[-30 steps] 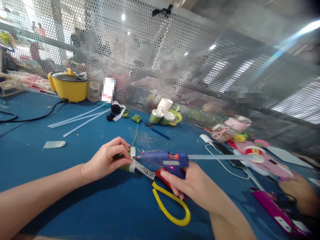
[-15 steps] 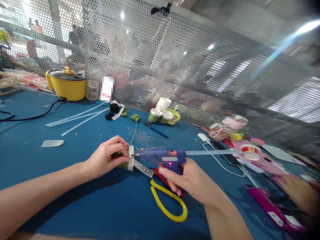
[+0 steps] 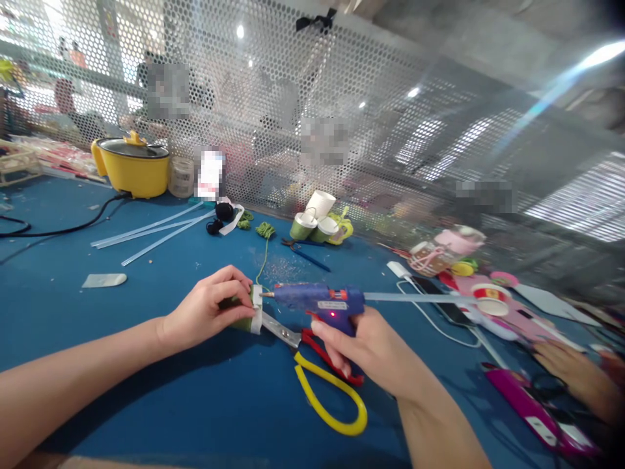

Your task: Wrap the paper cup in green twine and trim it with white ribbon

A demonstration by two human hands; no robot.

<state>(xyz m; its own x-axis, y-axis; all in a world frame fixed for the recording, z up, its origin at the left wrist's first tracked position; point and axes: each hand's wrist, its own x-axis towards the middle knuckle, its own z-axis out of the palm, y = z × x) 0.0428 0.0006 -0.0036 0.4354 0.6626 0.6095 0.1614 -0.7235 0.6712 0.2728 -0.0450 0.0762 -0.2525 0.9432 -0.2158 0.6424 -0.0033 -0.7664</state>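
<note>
My left hand point(image 3: 215, 303) is closed around a small green-wrapped roll with a white rim point(image 3: 256, 318), lying on its side. A strand of green yarn point(image 3: 263, 264) runs from the roll to a small yarn bundle point(image 3: 265, 229) farther back. My right hand point(image 3: 368, 345) grips a blue glue gun point(image 3: 312, 301) with its red light on and a long clear glue stick out of its back. The gun's nozzle points at the white rim, very near it; whether they touch I cannot tell. Scissors point(image 3: 332, 397) with one yellow and one red handle lie below the gun, blades toward the roll.
Behind are blue-handled pliers point(image 3: 307, 254), green-and-white cups point(image 3: 317, 221), loose glue sticks point(image 3: 151, 233), a yellow pot point(image 3: 134, 170) and a phone point(image 3: 211, 174). At right lie a purple power strip point(image 3: 532, 407) and another person's hand point(image 3: 566, 365). A perforated metal screen point(image 3: 273, 98) closes the back.
The glue gun's nozzle has risen slightly and drawn a little away from the white rim. My left hand keeps its hold. The other person's hand at right has shifted.
</note>
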